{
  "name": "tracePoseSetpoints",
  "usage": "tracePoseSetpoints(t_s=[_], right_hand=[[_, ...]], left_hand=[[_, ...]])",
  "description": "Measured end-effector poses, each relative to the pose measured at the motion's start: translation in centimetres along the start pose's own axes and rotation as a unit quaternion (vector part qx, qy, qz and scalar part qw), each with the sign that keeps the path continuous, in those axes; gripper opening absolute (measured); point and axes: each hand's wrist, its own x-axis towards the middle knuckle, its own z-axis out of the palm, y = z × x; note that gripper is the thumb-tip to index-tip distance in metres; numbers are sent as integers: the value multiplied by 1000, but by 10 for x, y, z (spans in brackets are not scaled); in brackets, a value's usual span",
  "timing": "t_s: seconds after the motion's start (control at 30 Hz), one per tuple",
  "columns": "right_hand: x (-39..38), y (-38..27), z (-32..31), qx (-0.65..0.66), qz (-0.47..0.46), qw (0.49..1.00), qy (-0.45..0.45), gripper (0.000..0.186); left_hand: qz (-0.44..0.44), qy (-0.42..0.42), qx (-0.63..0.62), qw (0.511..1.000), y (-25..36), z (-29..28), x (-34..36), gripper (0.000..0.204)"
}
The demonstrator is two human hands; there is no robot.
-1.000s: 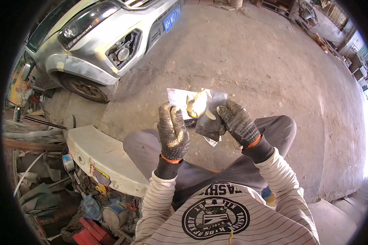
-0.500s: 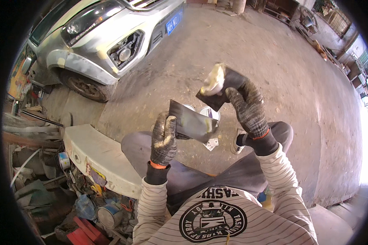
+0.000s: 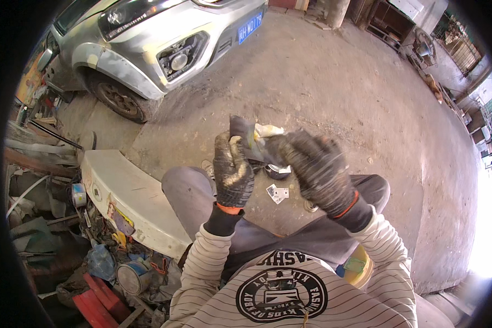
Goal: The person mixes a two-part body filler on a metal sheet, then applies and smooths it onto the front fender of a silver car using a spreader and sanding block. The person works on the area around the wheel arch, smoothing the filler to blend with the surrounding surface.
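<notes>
The left hand (image 3: 233,170) pinches a dark plate (image 3: 240,127); pale paste (image 3: 268,131) lies at that hand's one o'clock, long axis roughly nine-to-three; the right hand (image 3: 317,168), nearer it, is too blurred to tell its grip.

- Left hand (image 3: 233,172), near the centre: dark grey knit glove, cream smears along the fingers.
- Right hand (image 3: 318,168), three o'clock: dark grey glove, blurred.
- Both wrists: orange band (image 3: 346,206), then black cuff (image 3: 357,217).
- Sleeves (image 3: 203,256), seven and four o'clock: off-white, thin dark stripes, wrinkled.
- Shirt (image 3: 358,303), toward six: same stripes, round black-and-white emblem (image 3: 281,296), black lettering at the emblem's twelve.
- Trousers (image 3: 187,188), eight o'clock: plain grey.
</notes>
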Motion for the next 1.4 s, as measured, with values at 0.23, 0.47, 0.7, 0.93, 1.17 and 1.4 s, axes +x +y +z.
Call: tracePoseSetpoints(t_s=[0.23,0.47,0.7,0.93,1.17,1.4], right_hand=[[-2,-9,5,42,117,991,59,49],[4,9,-2,156,86,974,143,36],[-10,42,9,274,83,958,8,31],[-21,29,25,475,377,792,66,20],[-29,1,67,569,431,700,1,20],[-18,7,68,519,395,757,-6,31]], left_hand=[[111,20,91,989,7,12,-1,15],[91,-22,-20,995,23,5,3,15],[63,9,16,998,22,-11,4,17],[86,97,74,989,12,-8,2,16],[88,19,58,994,28,5,-15,17],[139,-90,160,973,32,-1,-17,18]])
